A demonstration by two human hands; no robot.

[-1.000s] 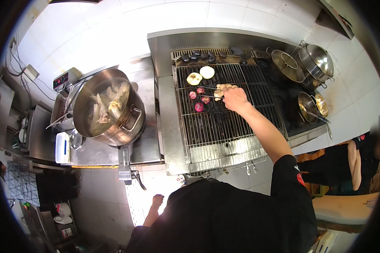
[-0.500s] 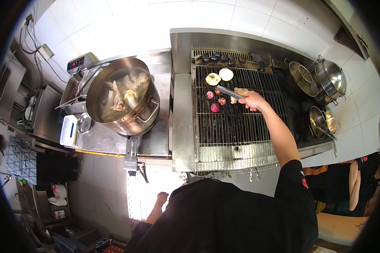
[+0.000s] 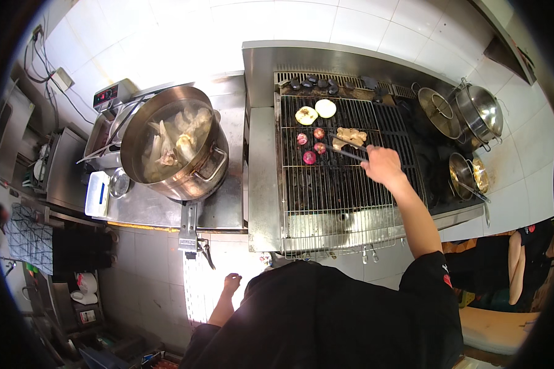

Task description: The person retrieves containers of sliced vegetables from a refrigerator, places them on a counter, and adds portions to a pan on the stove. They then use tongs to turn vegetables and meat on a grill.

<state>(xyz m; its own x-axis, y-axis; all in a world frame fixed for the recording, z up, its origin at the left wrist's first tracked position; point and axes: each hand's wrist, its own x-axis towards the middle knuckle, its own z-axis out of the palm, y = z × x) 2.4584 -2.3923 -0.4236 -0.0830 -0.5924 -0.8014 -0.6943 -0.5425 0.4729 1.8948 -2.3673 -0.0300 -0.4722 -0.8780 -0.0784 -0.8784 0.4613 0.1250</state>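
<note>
Black cloth makes up the person's shirt (image 3: 326, 313); beside it the left hand (image 3: 232, 283) hangs low with curled fingers, and I cannot tell whether it holds anything. The right hand (image 3: 385, 165) reaches over the wire rack (image 3: 326, 212), wrapped around tongs (image 3: 353, 155) whose arms stand apart; whether their tips pinch any food I cannot tell. A knobbly, ginger-like piece (image 3: 354, 133) lies on the rack beside the tongs. The step in hand looks like turning or placing food on the grill; the next move seems to call for a narrow pinch that spares the red onions (image 3: 309, 158) crowding the tips. Beyond lie pale onion halves (image 3: 306, 115), then black lumps (image 3: 322, 82). A stockpot (image 3: 175, 190) stands well apart to the left.
</note>
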